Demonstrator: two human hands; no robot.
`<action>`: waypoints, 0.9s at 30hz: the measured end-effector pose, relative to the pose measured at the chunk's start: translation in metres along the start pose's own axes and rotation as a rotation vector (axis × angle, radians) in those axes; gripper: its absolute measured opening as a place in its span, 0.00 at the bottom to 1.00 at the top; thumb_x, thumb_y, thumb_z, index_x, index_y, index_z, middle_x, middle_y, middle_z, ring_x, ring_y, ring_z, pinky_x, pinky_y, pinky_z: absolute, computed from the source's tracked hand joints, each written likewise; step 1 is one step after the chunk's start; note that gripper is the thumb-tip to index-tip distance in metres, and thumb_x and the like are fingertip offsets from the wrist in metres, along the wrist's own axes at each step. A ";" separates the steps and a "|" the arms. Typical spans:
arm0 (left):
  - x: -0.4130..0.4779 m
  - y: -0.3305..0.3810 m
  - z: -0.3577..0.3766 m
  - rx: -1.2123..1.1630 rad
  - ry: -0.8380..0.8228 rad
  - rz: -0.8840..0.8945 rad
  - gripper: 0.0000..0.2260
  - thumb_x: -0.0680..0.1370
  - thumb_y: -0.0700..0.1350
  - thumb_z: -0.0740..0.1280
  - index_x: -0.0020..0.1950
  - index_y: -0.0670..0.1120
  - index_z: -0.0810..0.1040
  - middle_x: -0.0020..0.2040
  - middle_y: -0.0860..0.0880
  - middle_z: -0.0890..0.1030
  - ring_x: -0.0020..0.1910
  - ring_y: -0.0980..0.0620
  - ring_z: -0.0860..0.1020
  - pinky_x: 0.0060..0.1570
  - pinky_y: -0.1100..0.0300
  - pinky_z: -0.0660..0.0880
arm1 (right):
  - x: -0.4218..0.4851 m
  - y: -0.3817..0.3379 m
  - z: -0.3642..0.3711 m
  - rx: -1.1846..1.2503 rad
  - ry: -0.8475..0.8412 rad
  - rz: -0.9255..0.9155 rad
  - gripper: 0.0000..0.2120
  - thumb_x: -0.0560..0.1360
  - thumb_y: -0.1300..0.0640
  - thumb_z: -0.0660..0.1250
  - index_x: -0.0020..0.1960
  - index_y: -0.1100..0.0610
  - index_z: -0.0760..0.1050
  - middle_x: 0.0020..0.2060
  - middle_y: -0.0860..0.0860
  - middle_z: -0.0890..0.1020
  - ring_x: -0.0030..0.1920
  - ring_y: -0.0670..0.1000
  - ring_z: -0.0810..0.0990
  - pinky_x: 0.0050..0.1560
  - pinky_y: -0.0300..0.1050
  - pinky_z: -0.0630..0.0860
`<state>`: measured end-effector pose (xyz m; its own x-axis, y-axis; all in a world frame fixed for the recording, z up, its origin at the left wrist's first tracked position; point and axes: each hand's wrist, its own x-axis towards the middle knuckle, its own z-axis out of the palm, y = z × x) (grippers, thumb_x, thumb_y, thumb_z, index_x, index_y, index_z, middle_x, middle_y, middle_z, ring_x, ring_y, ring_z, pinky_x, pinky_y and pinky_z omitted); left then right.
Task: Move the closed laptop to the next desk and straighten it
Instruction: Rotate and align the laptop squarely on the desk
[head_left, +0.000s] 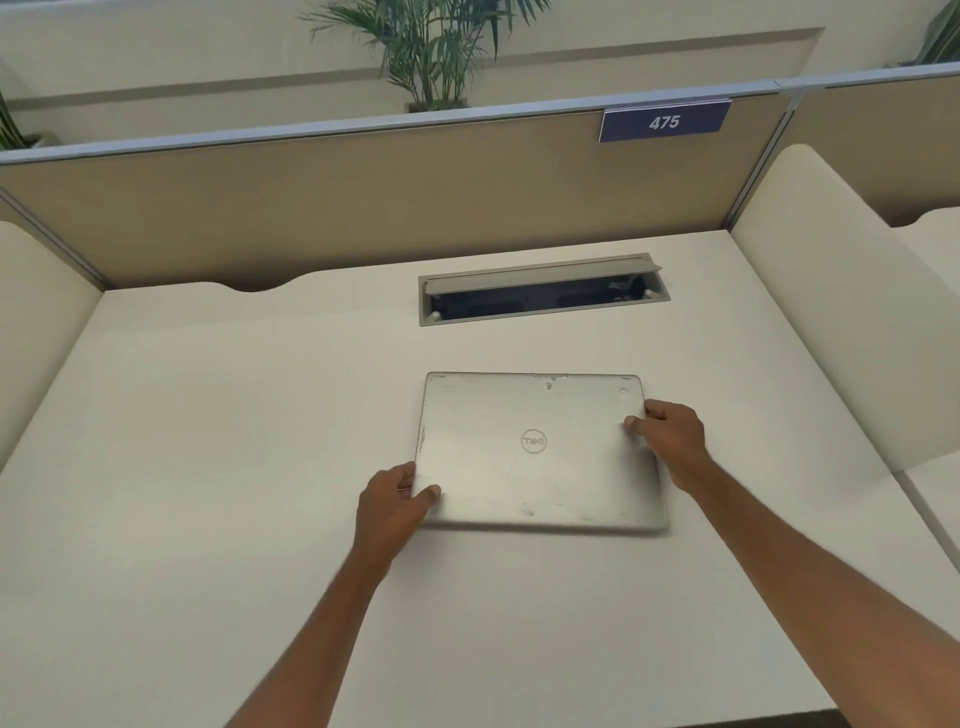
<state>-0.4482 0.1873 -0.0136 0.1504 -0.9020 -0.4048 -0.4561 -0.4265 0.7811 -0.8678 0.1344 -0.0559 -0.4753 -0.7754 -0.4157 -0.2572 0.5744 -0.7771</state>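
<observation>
laptop (535, 447) scuffed matt metal (silver); desk (208, 415) smooth matt laminate.

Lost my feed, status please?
Both hands on the laptop: left hand near corner, right hand right edge. Laptop closed, on desk. Nothing in the way.

surface: white desk (208, 467) | on it: 1 closed silver laptop (535, 452), flat, right of centre

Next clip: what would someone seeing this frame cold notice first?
The closed silver laptop with a round logo, lying on the white desk right of centre, gripped by the left hand at its near-left corner and the right hand on its right edge. Behind it, a grey cable hatch stands open, and a blue "475" sign hangs on the tan partition.
</observation>
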 end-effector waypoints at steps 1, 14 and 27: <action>-0.001 -0.006 0.002 -0.004 -0.002 -0.007 0.15 0.79 0.44 0.78 0.63 0.54 0.82 0.58 0.53 0.82 0.55 0.56 0.82 0.60 0.59 0.75 | -0.004 -0.005 -0.001 -0.001 -0.009 -0.003 0.30 0.60 0.47 0.74 0.52 0.69 0.77 0.37 0.49 0.76 0.40 0.47 0.72 0.45 0.44 0.68; -0.019 -0.066 -0.001 0.267 -0.013 0.254 0.39 0.73 0.52 0.84 0.82 0.55 0.74 0.54 0.56 0.75 0.51 0.56 0.76 0.51 0.69 0.72 | -0.083 0.042 -0.023 -0.295 -0.115 -0.392 0.49 0.74 0.42 0.79 0.87 0.52 0.59 0.80 0.41 0.66 0.79 0.43 0.66 0.80 0.46 0.63; -0.029 -0.071 0.017 0.021 0.139 0.239 0.30 0.70 0.46 0.86 0.72 0.50 0.85 0.49 0.59 0.76 0.50 0.53 0.77 0.48 0.72 0.70 | -0.103 0.096 -0.033 -0.445 -0.010 -0.643 0.45 0.72 0.44 0.79 0.85 0.53 0.65 0.83 0.44 0.66 0.84 0.47 0.64 0.79 0.32 0.59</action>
<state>-0.4351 0.2449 -0.0651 0.1548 -0.9780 -0.1397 -0.5113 -0.2003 0.8357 -0.8714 0.2782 -0.0725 -0.1111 -0.9927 0.0465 -0.7937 0.0605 -0.6053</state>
